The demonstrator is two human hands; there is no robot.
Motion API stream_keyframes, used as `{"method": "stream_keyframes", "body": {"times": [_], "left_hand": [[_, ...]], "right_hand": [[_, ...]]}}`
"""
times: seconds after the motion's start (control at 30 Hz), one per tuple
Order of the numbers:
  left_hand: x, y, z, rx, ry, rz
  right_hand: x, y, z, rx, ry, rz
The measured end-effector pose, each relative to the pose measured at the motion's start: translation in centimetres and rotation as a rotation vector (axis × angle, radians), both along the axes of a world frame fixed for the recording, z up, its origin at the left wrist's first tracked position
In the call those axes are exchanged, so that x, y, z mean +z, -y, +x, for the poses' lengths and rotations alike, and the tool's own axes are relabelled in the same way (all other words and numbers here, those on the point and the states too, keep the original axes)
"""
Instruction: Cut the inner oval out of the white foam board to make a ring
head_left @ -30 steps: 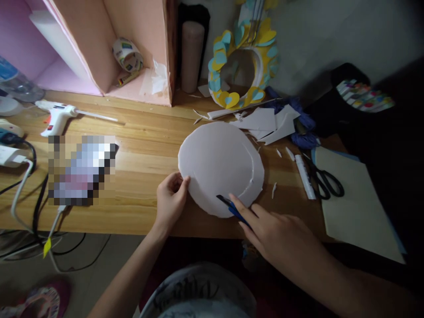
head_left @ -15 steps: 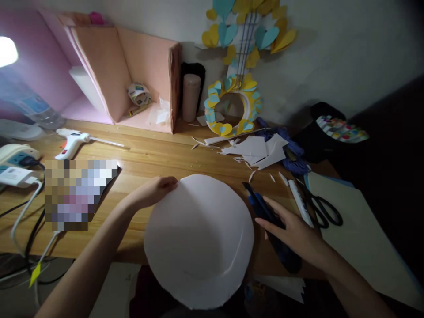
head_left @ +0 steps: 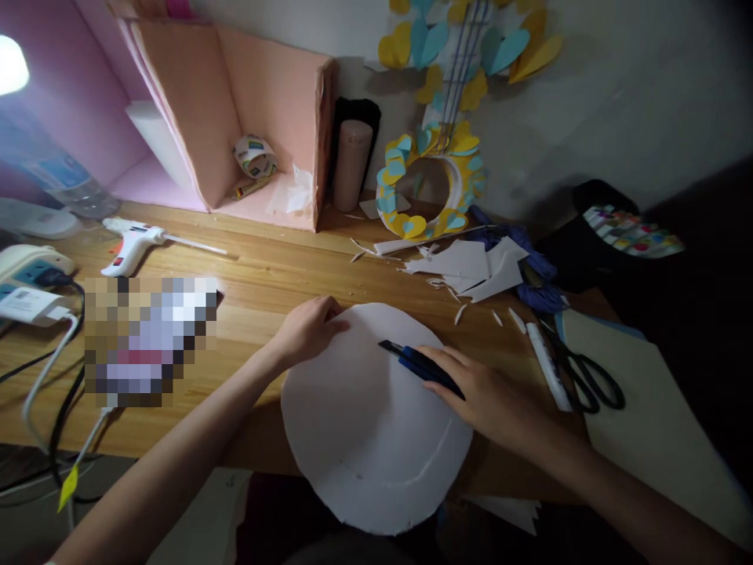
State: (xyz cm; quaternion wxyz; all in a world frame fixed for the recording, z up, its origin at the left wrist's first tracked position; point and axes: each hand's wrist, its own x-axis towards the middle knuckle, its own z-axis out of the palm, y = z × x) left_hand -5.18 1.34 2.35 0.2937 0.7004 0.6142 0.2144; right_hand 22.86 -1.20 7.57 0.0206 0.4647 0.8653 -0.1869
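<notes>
A white round board (head_left: 365, 424), roughly cut at its edge, lies at the desk's front and juts out over it. My left hand (head_left: 314, 329) grips its upper left rim, thumb on top and fingers at the edge. In my right hand (head_left: 471, 384) is a dark blue utility knife (head_left: 427, 369), blade out and pointing left over the board's upper part. Whether the blade touches the surface I cannot tell. A curved cut or crease line shows on the board's lower right.
White paper scraps (head_left: 464, 263) lie behind the board. Black scissors (head_left: 588, 380) and a white marker (head_left: 547, 369) rest at right. A glue gun (head_left: 132, 245), power strip (head_left: 35, 267) and cables occupy the left. A paper-heart guitar shape (head_left: 432, 192) leans on the wall.
My right hand has brought the knife leftward from beside the board to above it. My left hand has shifted slightly along the rim, its thumb now on top.
</notes>
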Motion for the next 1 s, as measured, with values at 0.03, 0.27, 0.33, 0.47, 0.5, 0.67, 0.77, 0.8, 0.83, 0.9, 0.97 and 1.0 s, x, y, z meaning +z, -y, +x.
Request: {"method": "stream_keyframes", "body": {"times": [0.03,0.27,0.33,0.47,0.5,0.67,0.77,0.8,0.83,0.9,0.97,1.0], "left_hand": [[-0.1,0.1,0.2,-0.002,-0.003,0.020],[-0.4,0.3,1.0,-0.122,-0.019,0.098],[-0.4,0.2,1.0,-0.150,-0.034,0.102],[-0.5,0.1,0.8,-0.180,-0.049,0.109],[-0.6,0.1,0.7,-0.182,-0.050,0.110],[-0.6,-0.1,0.8,-0.181,-0.045,0.101],[-0.6,-0.1,0.9,-0.179,-0.040,0.095],[-0.5,-0.1,0.9,-0.179,-0.038,0.094],[-0.5,-0.2,0.9,-0.179,-0.034,0.093],[-0.6,-0.2,0.9,-0.181,-0.024,0.092],[-0.6,-0.3,0.9,-0.182,-0.018,0.093],[-0.6,-0.3,0.9,-0.181,-0.018,0.094]], "right_hand": [[0.2,-0.4,-0.1,0.025,0.040,0.025],[1.9,-5.3,-1.0,0.293,0.307,0.197],[2.0,-6.3,-1.3,0.360,0.299,0.209],[1.9,-7.1,-1.7,0.413,0.246,0.172],[1.8,-7.1,-1.8,0.418,0.246,0.177],[1.2,-6.3,-2.1,0.438,0.316,0.272],[1.0,-6.0,-2.3,0.464,0.366,0.328],[0.9,-5.9,-2.4,0.476,0.379,0.340],[0.9,-5.9,-2.4,0.490,0.389,0.351],[0.9,-5.8,-2.6,0.523,0.400,0.374],[0.9,-5.8,-2.8,0.547,0.403,0.401],[1.0,-5.8,-2.9,0.555,0.404,0.410]]}}
